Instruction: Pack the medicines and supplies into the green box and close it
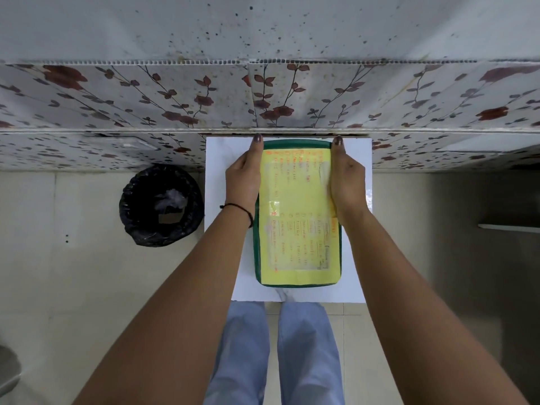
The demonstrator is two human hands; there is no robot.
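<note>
The green box (296,283) lies closed on a small white table (222,159), its lid covered by a yellow sheet with orange handwriting. My left hand (244,176) presses flat against the box's left side near the far end. My right hand (347,176) presses against the right side opposite it. Both hands clasp the box between them, fingers stretched toward the far edge. No medicines or supplies are visible outside the box; its inside is hidden.
A round bin lined with a black bag (161,204) stands on the tiled floor left of the table. A floral-patterned wall (263,97) rises directly behind the table. My legs in blue trousers (274,352) are at the table's near edge.
</note>
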